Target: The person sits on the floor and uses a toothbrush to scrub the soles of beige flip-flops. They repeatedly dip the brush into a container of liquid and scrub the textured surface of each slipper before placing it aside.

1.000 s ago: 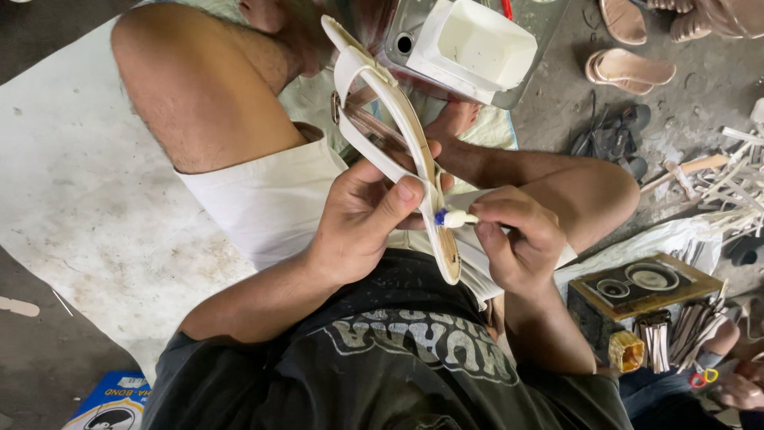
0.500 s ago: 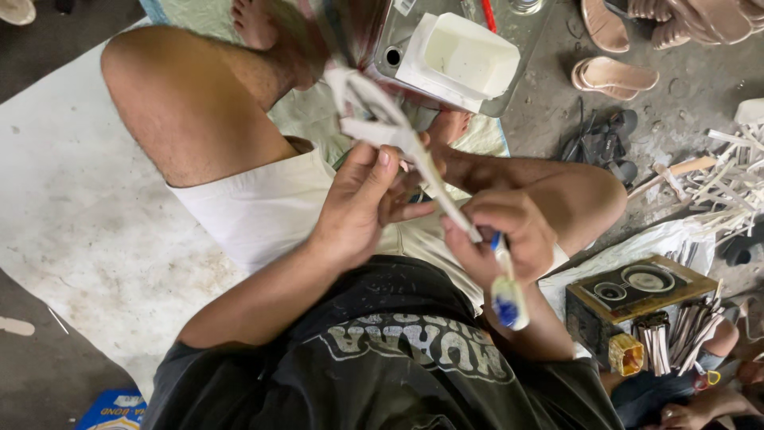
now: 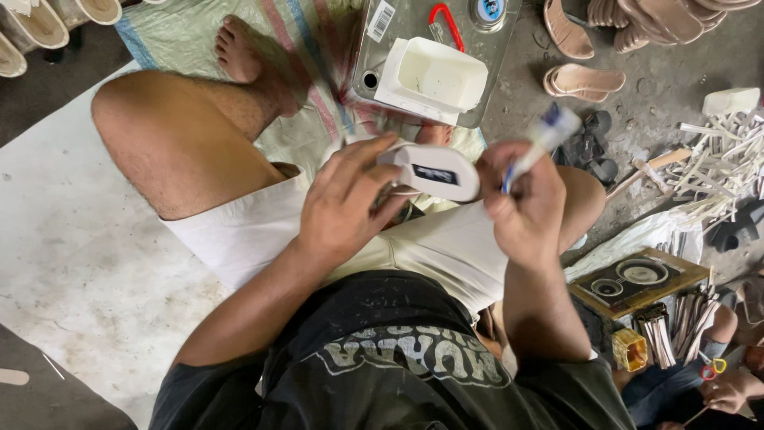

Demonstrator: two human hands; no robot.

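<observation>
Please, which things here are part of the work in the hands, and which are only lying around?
In use:
- white sandal sole, held by the left hand
- small brush or applicator, held by the right hand
- white open container, nearest to the hands

Lying about:
- finished sandals on the floor
- white strips at the right
- patterned box

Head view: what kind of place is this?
Probably a small floor-level sandal workshop. The left hand holds a white sole, the right hand a brush; finished sandals and loose white strips lie on the concrete floor.
</observation>
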